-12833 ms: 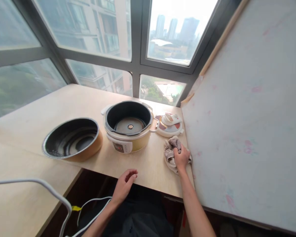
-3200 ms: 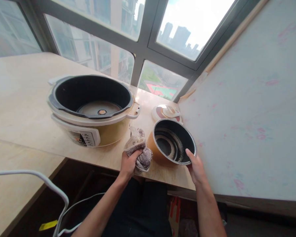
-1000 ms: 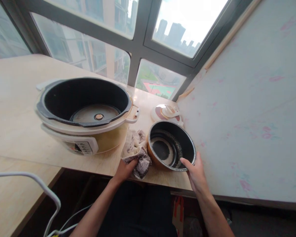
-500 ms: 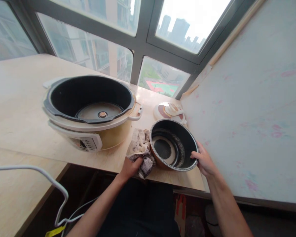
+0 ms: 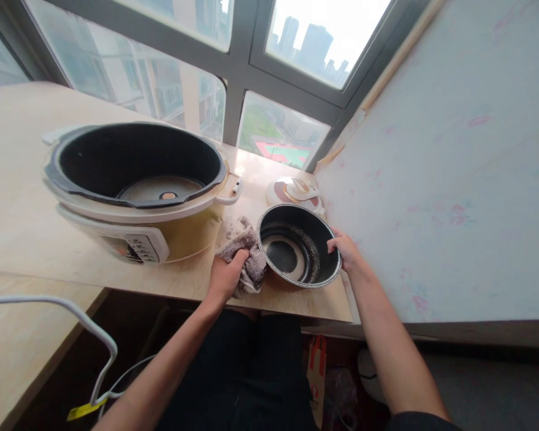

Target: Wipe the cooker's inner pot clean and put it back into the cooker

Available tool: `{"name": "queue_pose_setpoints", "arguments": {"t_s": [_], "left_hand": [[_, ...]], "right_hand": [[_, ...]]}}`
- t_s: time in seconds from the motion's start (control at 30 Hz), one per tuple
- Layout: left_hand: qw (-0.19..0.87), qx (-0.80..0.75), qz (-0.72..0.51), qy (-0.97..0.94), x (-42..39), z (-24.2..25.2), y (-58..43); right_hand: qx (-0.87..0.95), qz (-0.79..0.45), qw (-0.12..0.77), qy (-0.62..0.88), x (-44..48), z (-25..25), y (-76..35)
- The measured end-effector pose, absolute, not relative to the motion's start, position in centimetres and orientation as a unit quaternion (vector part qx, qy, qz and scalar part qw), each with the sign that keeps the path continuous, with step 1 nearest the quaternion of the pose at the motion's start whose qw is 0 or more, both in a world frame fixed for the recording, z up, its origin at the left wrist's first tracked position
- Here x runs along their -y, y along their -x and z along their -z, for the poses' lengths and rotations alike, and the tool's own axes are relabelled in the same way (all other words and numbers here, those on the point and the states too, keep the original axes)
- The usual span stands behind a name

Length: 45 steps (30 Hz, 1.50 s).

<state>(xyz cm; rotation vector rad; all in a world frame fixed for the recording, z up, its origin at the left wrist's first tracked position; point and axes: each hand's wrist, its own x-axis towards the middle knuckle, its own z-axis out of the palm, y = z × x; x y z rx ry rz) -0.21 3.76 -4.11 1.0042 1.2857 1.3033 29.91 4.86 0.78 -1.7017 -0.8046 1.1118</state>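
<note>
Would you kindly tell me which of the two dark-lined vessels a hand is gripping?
The smaller pot: the right hand grips it, while no hand holds the larger cooker with the control panel.

A pale wood-grain tabletop point(image 5: 13, 179) carries a wide, black-lined cooker base point(image 5: 139, 216) — at ten o'clock from the smaller dark-lined pot point(image 5: 299, 242). The whitish lid point(image 5: 293, 190) lies at twelve o'clock, just behind the pot. A bunched cloth point(image 5: 253, 263) is at nine o'clock — whether it rests on the tabletop cannot be told.
</note>
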Motion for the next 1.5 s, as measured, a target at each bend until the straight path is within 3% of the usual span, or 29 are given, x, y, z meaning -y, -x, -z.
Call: {"name": "queue_pose_setpoints", "arguments": {"t_s": [0.33, 0.8, 1.07, 1.5], "left_hand": [[0.592, -0.537, -0.491, -0.347, 5.0, 3.0, -3.5], [0.557, -0.531, -0.571, -0.288, 10.2, 5.0, -10.9], [0.500, -0.553, -0.602, -0.286, 7.1, 4.5, -9.7], [0.510, -0.487, -0.584, -0.402, -1.5, 3.4, -3.1]], "right_hand": [[0.314, -0.451, 0.504, 0.666, -5.0, 0.5, -29.9], [0.293, -0.474, 0.540, 0.631, -4.7, 0.9, -29.8], [0.308, -0.437, 0.558, 0.634, -4.5, 0.8, -29.6], [0.310, -0.402, 0.577, 0.640, -3.9, 0.9, -29.9]]}}
